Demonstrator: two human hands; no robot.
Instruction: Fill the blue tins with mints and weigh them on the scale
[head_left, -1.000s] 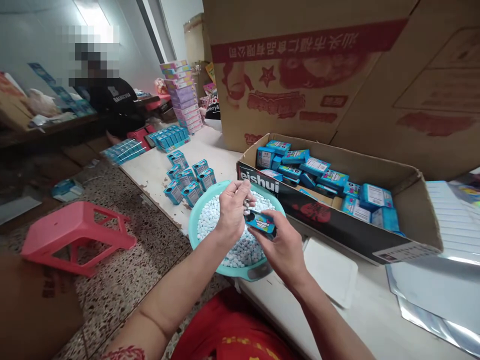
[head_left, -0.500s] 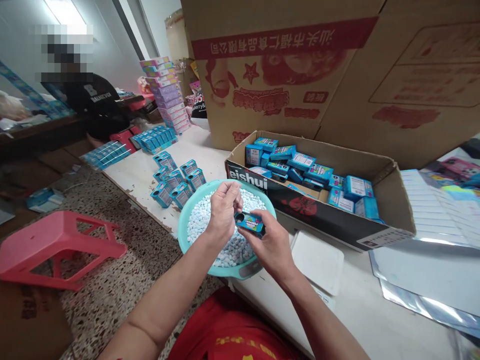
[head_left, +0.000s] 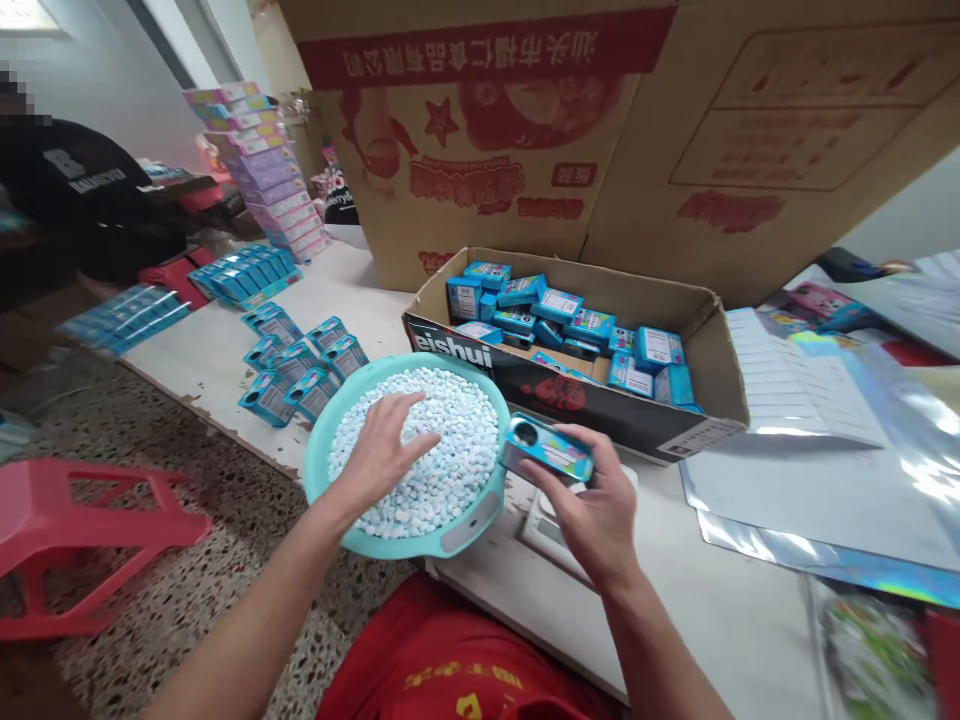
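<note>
Above the turquoise basin (head_left: 321, 480) we hold our left hand (head_left: 384, 440) loose, fingers spread and thumb apart, gripping nothing that we can see; whether it touches the small white pieces (head_left: 450, 450) filling the basin, we cannot tell. Our right hand (head_left: 604, 505) grasps a blue box (head_left: 556, 452) between thumb and fingers, its printed face turned up towards us and the dark round opening (head_left: 526, 432) at its left end, just beside the basin's rim. We have this box to the right of the basin, over a white scale (head_left: 551, 535) that our hand partly covers. Behind the basin and the right hand we see a long open carton (head_left: 630, 418) with a black front, and more blue boxes (head_left: 592, 325) lying in it at odd angles. To the left of the basin we have a close cluster of boxes (head_left: 296, 362), blue as well, and beyond them rows of packed boxes (head_left: 247, 275) near a tall stack of pastel packs (head_left: 262, 175). A large brown cardboard box (head_left: 645, 130) with red print rises behind the carton, silvery sheets (head_left: 810, 505) lie to our right, and a red stool (head_left: 45, 520) is on the speckled floor (head_left: 176, 620) at our left. Farther off on that side we see another person (head_left: 82, 190) in a dark top
</note>
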